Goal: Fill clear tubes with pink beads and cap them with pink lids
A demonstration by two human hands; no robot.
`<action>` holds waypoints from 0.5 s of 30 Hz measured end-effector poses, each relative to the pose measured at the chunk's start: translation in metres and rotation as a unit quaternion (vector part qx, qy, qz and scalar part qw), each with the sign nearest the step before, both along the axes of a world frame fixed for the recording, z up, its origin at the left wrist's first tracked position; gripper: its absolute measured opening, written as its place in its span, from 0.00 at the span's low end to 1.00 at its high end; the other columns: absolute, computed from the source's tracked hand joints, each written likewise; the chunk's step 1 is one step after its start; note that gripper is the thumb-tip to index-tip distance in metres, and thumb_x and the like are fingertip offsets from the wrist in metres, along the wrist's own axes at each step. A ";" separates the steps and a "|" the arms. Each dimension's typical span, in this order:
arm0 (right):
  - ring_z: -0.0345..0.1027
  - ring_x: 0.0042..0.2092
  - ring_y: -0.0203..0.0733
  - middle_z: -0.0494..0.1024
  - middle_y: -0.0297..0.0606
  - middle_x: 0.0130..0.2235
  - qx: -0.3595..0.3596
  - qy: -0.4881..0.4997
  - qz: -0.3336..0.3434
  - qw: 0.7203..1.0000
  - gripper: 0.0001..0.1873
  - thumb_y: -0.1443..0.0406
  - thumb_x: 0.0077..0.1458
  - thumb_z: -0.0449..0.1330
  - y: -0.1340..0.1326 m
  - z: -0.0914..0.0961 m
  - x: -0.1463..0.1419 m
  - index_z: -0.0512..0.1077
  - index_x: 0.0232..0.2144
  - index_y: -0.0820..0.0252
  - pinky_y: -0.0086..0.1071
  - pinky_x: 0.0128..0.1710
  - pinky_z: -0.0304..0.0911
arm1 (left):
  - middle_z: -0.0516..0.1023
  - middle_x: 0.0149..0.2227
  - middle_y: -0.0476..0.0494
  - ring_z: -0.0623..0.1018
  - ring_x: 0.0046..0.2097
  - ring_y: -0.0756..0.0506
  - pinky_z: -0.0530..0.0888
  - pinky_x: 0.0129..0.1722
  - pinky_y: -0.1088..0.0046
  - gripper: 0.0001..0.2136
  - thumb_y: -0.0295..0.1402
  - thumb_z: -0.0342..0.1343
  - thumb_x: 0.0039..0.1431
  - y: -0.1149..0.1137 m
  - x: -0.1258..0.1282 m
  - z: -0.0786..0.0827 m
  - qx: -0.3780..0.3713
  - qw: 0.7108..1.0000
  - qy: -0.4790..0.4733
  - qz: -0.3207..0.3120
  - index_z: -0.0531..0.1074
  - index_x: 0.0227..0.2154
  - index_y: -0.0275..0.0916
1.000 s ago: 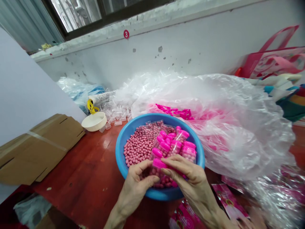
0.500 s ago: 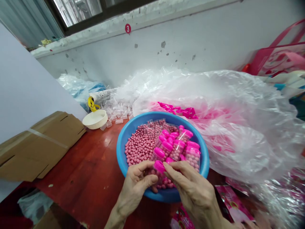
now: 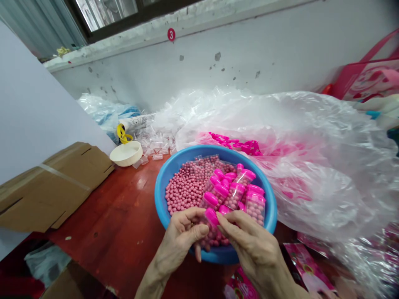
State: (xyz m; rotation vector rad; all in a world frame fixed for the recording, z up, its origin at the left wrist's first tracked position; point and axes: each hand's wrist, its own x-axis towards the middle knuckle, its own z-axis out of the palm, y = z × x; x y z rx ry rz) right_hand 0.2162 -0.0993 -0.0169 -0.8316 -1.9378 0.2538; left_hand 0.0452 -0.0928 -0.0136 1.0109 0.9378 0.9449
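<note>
A blue plastic basin [image 3: 162, 195] on the red-brown table holds small pink candy balls [image 3: 183, 189] and several clear vials with pink caps [image 3: 240, 189]. Over the basin's near edge, my left hand [image 3: 179, 241] is closed around a small clear vial, mostly hidden by the fingers. My right hand [image 3: 249, 245] pinches the pink cap [image 3: 212, 216] on top of that vial. Both hands touch each other at the vial.
A big clear plastic bag [image 3: 311, 166] with loose pink caps [image 3: 240, 145] lies behind and right of the basin. A white bowl [image 3: 126, 153], empty clear vials [image 3: 156, 145], flattened cardboard [image 3: 46, 187] and printed pink cards [image 3: 299, 270] lie around.
The view has shifted slightly. My hands stay together at the basin's near edge, and the pink cap now sits more squarely between my fingertips on the vial.
</note>
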 end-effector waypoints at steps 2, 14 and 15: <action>0.70 0.29 0.34 0.74 0.37 0.29 0.006 0.003 0.008 1.000 0.13 0.70 0.60 0.52 0.004 0.006 -0.001 0.69 0.46 0.58 0.24 0.27 0.68 | 0.71 0.25 0.49 0.71 0.21 0.53 0.69 0.14 0.83 0.21 0.38 0.61 0.51 -0.001 0.001 0.001 0.007 1.000 0.002 0.002 0.70 0.48 0.36; 0.76 0.31 0.43 0.80 0.46 0.32 -0.004 -0.023 -0.084 0.996 0.22 0.55 0.63 0.44 0.002 -0.004 -0.020 0.69 0.43 0.66 0.30 0.27 0.72 | 0.70 0.31 0.47 0.65 0.23 0.55 0.64 0.15 0.85 0.18 0.38 0.56 0.56 -0.007 0.004 0.007 0.039 0.999 0.031 -0.013 0.69 0.50 0.41; 0.75 0.28 0.40 0.80 0.42 0.30 -0.026 -0.003 -0.056 0.998 0.20 0.58 0.64 0.44 0.004 -0.001 -0.017 0.70 0.44 0.64 0.27 0.25 0.71 | 0.70 0.31 0.47 0.66 0.23 0.54 0.63 0.15 0.86 0.19 0.37 0.56 0.57 -0.007 0.004 0.006 0.041 0.998 0.039 -0.013 0.68 0.51 0.42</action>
